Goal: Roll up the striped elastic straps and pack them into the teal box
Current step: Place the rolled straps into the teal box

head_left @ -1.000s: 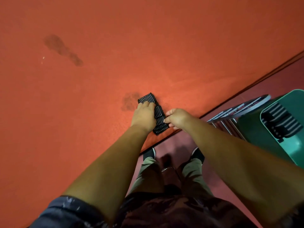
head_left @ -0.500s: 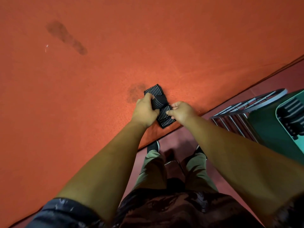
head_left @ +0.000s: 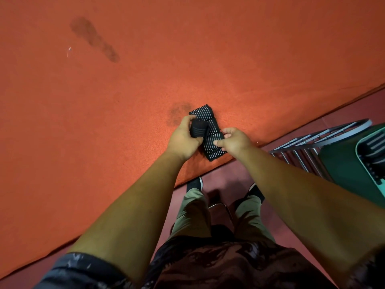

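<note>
Partly rolled black strap [head_left: 213, 147], white stripes; left hand [head_left: 183, 140] grip round roll, right hand [head_left: 234, 142] seemingly pinching edge.

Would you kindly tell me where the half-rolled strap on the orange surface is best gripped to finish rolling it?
Wrap fingers round the roll from the left, as the left hand does: it is a compact cylinder, likely firmer than the flat strap under it. The right hand pinches the flat part's right edge.

Black white-striped strap [head_left: 212, 140], orange table [head_left: 187, 59], teal box [head_left: 370, 161].
</note>
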A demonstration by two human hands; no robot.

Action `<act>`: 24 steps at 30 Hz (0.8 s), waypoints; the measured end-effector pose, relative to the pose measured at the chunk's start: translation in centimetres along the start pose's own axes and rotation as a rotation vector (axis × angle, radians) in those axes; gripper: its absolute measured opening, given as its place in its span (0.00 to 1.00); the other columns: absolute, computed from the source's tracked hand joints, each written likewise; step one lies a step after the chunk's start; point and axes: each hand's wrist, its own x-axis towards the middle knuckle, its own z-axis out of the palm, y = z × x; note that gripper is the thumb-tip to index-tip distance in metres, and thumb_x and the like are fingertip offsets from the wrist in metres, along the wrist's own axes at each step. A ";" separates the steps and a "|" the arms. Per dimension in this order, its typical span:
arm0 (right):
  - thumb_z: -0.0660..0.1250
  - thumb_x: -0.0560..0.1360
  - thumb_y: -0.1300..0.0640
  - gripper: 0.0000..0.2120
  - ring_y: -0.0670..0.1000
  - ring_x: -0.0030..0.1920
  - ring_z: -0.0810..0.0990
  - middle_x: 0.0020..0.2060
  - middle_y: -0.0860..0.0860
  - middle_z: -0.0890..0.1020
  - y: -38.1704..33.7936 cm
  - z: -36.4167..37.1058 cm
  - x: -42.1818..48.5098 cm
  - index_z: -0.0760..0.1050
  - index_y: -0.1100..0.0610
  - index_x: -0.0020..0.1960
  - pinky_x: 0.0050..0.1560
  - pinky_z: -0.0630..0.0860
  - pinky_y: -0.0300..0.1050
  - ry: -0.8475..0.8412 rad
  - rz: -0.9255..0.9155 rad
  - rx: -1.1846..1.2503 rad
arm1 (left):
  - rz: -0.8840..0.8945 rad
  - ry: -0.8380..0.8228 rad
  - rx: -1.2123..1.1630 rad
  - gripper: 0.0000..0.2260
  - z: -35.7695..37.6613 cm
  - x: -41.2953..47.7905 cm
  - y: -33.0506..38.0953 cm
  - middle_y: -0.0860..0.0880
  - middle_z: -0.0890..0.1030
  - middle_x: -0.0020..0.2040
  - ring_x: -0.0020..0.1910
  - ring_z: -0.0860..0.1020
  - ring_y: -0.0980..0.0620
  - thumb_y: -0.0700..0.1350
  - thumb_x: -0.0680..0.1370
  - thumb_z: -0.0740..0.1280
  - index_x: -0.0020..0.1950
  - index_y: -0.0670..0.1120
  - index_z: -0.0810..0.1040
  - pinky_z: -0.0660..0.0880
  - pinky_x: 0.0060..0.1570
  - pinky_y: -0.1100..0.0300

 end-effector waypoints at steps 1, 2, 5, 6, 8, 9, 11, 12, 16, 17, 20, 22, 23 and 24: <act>0.80 0.75 0.60 0.29 0.56 0.59 0.85 0.59 0.50 0.81 0.0 -0.1 -0.1 0.75 0.56 0.73 0.68 0.80 0.54 0.002 0.008 0.009 | 0.007 0.005 0.001 0.31 -0.1 -0.1 0.1 0.54 0.83 0.57 0.53 0.83 0.55 0.35 0.76 0.73 0.77 0.53 0.71 0.79 0.56 0.59; 0.81 0.75 0.60 0.24 0.55 0.56 0.86 0.56 0.49 0.82 0.0 -0.1 -0.2 0.78 0.56 0.68 0.67 0.81 0.54 0.002 0.010 0.014 | 0.015 0.011 -0.002 0.31 -0.1 -0.2 0.2 0.53 0.83 0.58 0.53 0.83 0.54 0.35 0.76 0.73 0.76 0.54 0.71 0.79 0.56 0.59; 0.81 0.75 0.56 0.10 0.49 0.44 0.84 0.46 0.50 0.87 0.0 -0.4 -0.7 0.83 0.56 0.52 0.54 0.81 0.46 -0.003 0.024 0.002 | 0.019 0.025 -0.005 0.28 -0.4 -0.4 0.5 0.54 0.83 0.55 0.50 0.82 0.57 0.35 0.75 0.74 0.71 0.54 0.73 0.77 0.50 0.64; 0.81 0.74 0.54 0.10 0.49 0.42 0.82 0.42 0.49 0.86 -0.1 -0.5 -1.1 0.83 0.57 0.51 0.49 0.78 0.45 0.003 0.034 0.016 | 0.010 0.031 -0.008 0.26 -0.4 -0.3 0.5 0.54 0.83 0.54 0.49 0.81 0.57 0.35 0.75 0.75 0.68 0.53 0.74 0.77 0.50 0.64; 0.81 0.73 0.52 0.14 0.50 0.41 0.81 0.40 0.50 0.83 -0.4 -0.9 -1.7 0.83 0.59 0.52 0.47 0.76 0.45 0.014 0.058 0.045 | -0.020 0.042 -0.019 0.22 -0.5 -0.3 0.6 0.53 0.83 0.53 0.50 0.82 0.55 0.38 0.75 0.78 0.63 0.52 0.75 0.79 0.53 0.60; 0.81 0.73 0.51 0.15 0.50 0.41 0.80 0.39 0.50 0.82 -0.5 -1.4 -2.0 0.83 0.59 0.52 0.48 0.75 0.47 0.014 0.066 0.053 | -0.036 0.047 -0.023 0.20 -0.6 -0.3 0.7 0.53 0.84 0.53 0.50 0.83 0.54 0.39 0.75 0.79 0.61 0.52 0.75 0.80 0.54 0.58; 0.81 0.73 0.51 0.13 0.50 0.40 0.80 0.37 0.49 0.81 -0.9 -2.5 -2.9 0.81 0.57 0.49 0.47 0.75 0.46 0.019 0.067 0.059 | -0.053 0.056 -0.033 0.18 -0.6 -0.3 1.1 0.53 0.84 0.51 0.49 0.83 0.53 0.41 0.75 0.80 0.56 0.52 0.74 0.80 0.51 0.57; 0.81 0.74 0.51 0.12 0.49 0.39 0.79 0.37 0.49 0.81 -1.2 -3.2 -3.5 0.80 0.56 0.47 0.44 0.75 0.44 0.019 0.067 0.058 | -0.053 0.058 -0.042 0.18 -0.5 -0.4 1.4 0.53 0.84 0.50 0.48 0.83 0.55 0.42 0.75 0.80 0.53 0.52 0.73 0.79 0.49 0.58; 0.79 0.77 0.54 0.11 0.44 0.31 0.78 0.33 0.47 0.81 -2.1 -6.7 -5.3 0.82 0.59 0.51 0.27 0.70 0.34 0.045 0.026 0.071 | -0.033 0.058 -0.064 0.17 0.1 -0.8 3.5 0.55 0.82 0.49 0.46 0.81 0.57 0.44 0.77 0.80 0.53 0.50 0.72 0.75 0.44 0.64; 0.79 0.76 0.53 0.13 0.43 0.30 0.79 0.32 0.48 0.83 -2.2 -7.5 -5.6 0.83 0.61 0.53 0.26 0.69 0.33 0.052 0.011 0.080 | -0.025 0.058 -0.054 0.16 0.3 -0.8 4.2 0.55 0.82 0.48 0.45 0.80 0.58 0.46 0.77 0.80 0.54 0.49 0.73 0.74 0.43 0.65; 0.79 0.75 0.46 0.20 0.50 0.47 0.86 0.50 0.52 0.89 -2.6 -9.9 -6.9 0.82 0.58 0.61 0.48 0.77 0.41 0.057 0.008 0.101 | -0.002 0.059 -0.003 0.16 1.1 -0.8 6.3 0.52 0.82 0.48 0.47 0.81 0.51 0.52 0.77 0.79 0.54 0.47 0.74 0.75 0.46 0.59; 0.79 0.76 0.45 0.18 0.52 0.53 0.88 0.55 0.51 0.89 -2.7 -11.7 -7.8 0.81 0.53 0.60 0.56 0.81 0.49 0.050 0.023 0.165 | 0.007 0.041 0.024 0.18 1.9 -0.5 7.8 0.50 0.83 0.49 0.50 0.82 0.46 0.54 0.77 0.79 0.54 0.46 0.75 0.78 0.51 0.52; 0.78 0.76 0.46 0.16 0.51 0.52 0.89 0.55 0.50 0.89 -2.6 -12.6 -8.5 0.80 0.52 0.58 0.53 0.83 0.48 0.049 0.018 0.206 | 0.010 0.023 0.043 0.19 2.3 -0.4 8.7 0.49 0.83 0.49 0.51 0.82 0.45 0.55 0.77 0.79 0.54 0.45 0.75 0.78 0.51 0.51; 0.78 0.77 0.46 0.14 0.50 0.49 0.90 0.54 0.50 0.88 -2.5 -13.6 -9.0 0.80 0.51 0.56 0.48 0.84 0.46 0.053 0.014 0.238 | 0.015 0.004 0.065 0.20 2.7 -0.3 9.6 0.48 0.82 0.49 0.50 0.82 0.44 0.56 0.77 0.79 0.53 0.45 0.74 0.76 0.49 0.51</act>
